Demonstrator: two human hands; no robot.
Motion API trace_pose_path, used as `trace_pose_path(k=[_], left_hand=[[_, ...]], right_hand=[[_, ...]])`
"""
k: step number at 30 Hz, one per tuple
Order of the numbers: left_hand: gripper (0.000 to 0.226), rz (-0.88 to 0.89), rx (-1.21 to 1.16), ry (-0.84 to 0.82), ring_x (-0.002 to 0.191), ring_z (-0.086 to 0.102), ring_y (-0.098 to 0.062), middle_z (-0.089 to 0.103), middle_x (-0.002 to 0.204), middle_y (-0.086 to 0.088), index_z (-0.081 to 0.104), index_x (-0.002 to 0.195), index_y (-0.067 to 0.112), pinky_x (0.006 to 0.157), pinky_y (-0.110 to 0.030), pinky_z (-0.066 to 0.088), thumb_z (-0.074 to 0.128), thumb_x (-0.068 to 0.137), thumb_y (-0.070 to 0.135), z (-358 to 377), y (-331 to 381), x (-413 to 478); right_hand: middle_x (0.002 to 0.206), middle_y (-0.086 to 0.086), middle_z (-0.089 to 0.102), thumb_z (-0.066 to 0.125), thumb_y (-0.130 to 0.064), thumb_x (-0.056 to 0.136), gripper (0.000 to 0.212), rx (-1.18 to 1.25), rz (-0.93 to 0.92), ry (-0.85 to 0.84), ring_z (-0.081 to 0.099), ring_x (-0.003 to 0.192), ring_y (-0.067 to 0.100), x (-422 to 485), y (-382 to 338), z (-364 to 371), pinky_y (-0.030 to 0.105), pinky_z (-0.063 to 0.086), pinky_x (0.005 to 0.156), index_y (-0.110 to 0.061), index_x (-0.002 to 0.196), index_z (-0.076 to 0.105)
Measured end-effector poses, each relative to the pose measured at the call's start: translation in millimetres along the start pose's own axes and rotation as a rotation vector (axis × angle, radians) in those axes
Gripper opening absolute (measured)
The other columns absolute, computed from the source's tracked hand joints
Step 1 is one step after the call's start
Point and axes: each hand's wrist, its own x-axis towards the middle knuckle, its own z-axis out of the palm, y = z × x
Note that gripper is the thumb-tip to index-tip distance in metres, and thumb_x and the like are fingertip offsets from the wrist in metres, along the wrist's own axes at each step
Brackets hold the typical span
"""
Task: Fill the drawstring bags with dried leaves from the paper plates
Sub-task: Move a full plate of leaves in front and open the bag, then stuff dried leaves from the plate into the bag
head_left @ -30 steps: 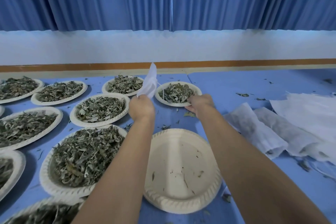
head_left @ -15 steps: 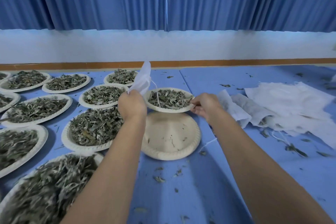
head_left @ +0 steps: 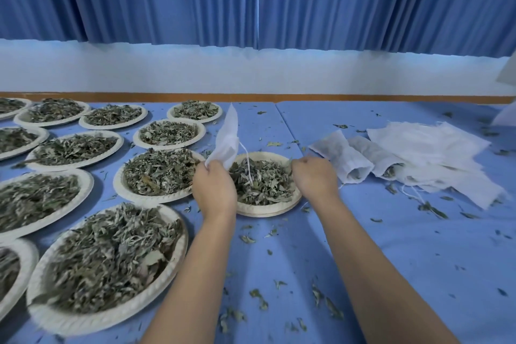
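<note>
I have the left hand (head_left: 215, 190) closed in a fist round the lower end of an empty white bag (head_left: 227, 138). The bag stands up out of the fist with its long axis near upright, and its drawstring (head_left: 248, 165) dangles onto the dried leaves (head_left: 262, 181). The plate (head_left: 268, 211) holding those leaves lies between my two hands, just right of the left one, and is stacked on a second plate. The right hand (head_left: 315, 179) sits knuckles-up at the plate's right rim with its fingers curled. It looks to be pinching the rim, though the fingertips are hidden. Both forearms reach straight forward, roughly parallel. To my mind the right hand is the free one for scooping (the leaves are just to its left). Filled bags (head_left: 340, 159) lie further right on the blue surface (head_left: 307, 246).
</note>
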Motion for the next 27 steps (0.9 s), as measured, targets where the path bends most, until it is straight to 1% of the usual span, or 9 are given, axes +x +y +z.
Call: trace_pose_path(k=[3, 6, 10, 12, 14, 19, 23, 25, 27], left_hand=[[0.020, 0.077, 0.018, 0.022, 0.065, 0.048, -0.018, 0.052, 0.070, 0.002, 0.053, 0.080, 0.011, 0.063, -0.034, 0.036, 0.038, 0.094, 0.011, -3, 0, -1], [0.027, 0.233, 0.043, 0.050, 0.055, 0.042, -0.018, 0.049, 0.060, -0.007, 0.049, 0.068, 0.002, 0.054, -0.035, 0.033, 0.039, 0.092, 0.010, -6, 5, 1], [0.027, 0.428, 0.184, 0.088, 0.050, 0.036, -0.017, 0.047, 0.056, -0.014, 0.052, 0.064, 0.005, 0.052, -0.031, 0.028, 0.041, 0.088, 0.007, -6, 10, 4], [0.026, 0.435, 0.206, 0.081, 0.055, 0.049, -0.017, 0.056, 0.064, -0.005, 0.067, 0.097, 0.008, 0.055, -0.030, 0.036, 0.042, 0.089, 0.008, -5, 12, 4], [0.044, 0.389, 0.239, 0.030, 0.070, 0.063, -0.025, 0.065, 0.076, -0.004, 0.053, 0.133, 0.014, 0.065, -0.034, 0.050, 0.043, 0.091, 0.012, -6, 15, 5], [0.037, 0.461, 0.575, -0.054, 0.067, 0.058, -0.031, 0.062, 0.066, -0.009, 0.056, 0.068, 0.016, 0.051, -0.033, 0.038, 0.047, 0.095, 0.040, -9, 17, 3], [0.046, 0.461, 0.512, -0.043, 0.053, 0.042, -0.022, 0.043, 0.050, 0.000, 0.039, 0.053, 0.018, 0.047, -0.027, 0.028, 0.051, 0.094, 0.033, -8, 19, 7], [0.028, 0.367, 0.341, -0.045, 0.061, 0.057, -0.022, 0.059, 0.062, -0.004, 0.055, 0.071, 0.011, 0.058, -0.026, 0.040, 0.053, 0.094, 0.026, -8, 21, 11], [0.027, 0.180, 0.183, -0.095, 0.071, 0.067, -0.022, 0.068, 0.077, -0.007, 0.053, 0.115, 0.009, 0.069, -0.031, 0.053, 0.057, 0.091, 0.020, -8, 24, 10]], right_hand=[[0.076, 0.009, 0.041, 0.043, -0.016, 0.093, 0.033, 0.160, -0.039, 0.083, 0.032, 0.087, 0.020, -8, 2, 7, 0.033, 0.025, 0.077, -0.019, 0.060, 0.037], [0.114, 0.004, 0.057, 0.052, -0.022, 0.093, 0.020, 0.372, -0.184, 0.197, 0.054, 0.101, 0.016, -18, -9, -3, 0.033, 0.044, 0.089, -0.018, 0.110, 0.063], [0.099, -0.004, 0.064, 0.064, -0.014, 0.088, 0.029, 0.785, -0.386, -0.303, 0.060, 0.059, 0.004, -29, -37, -12, 0.020, 0.046, 0.052, -0.020, 0.116, 0.062], [0.103, -0.006, 0.063, 0.070, -0.010, 0.084, 0.040, 0.776, -0.377, -0.365, 0.062, 0.058, 0.009, -32, -47, -6, 0.021, 0.049, 0.052, -0.021, 0.120, 0.056], [0.102, -0.006, 0.064, 0.071, -0.009, 0.083, 0.040, 0.742, -0.373, -0.300, 0.065, 0.062, 0.009, -32, -54, 2, 0.024, 0.054, 0.062, -0.023, 0.118, 0.057], [0.101, -0.007, 0.069, 0.058, -0.006, 0.090, 0.025, 0.563, -0.505, -0.129, 0.064, 0.091, 0.003, -32, -62, 16, 0.022, 0.053, 0.082, -0.020, 0.108, 0.070], [0.117, -0.006, 0.067, 0.049, -0.002, 0.091, 0.036, 0.456, -0.570, -0.152, 0.057, 0.109, 0.006, -32, -62, 18, 0.017, 0.046, 0.093, -0.021, 0.114, 0.069], [0.126, -0.008, 0.062, 0.046, 0.001, 0.090, 0.043, 0.446, -0.555, -0.149, 0.054, 0.112, 0.003, -30, -59, 17, 0.008, 0.041, 0.092, -0.021, 0.123, 0.064], [0.141, -0.007, 0.049, 0.047, 0.000, 0.090, 0.050, 0.458, -0.520, -0.124, 0.046, 0.127, 0.005, -25, -56, 17, 0.020, 0.037, 0.106, -0.021, 0.135, 0.052]])
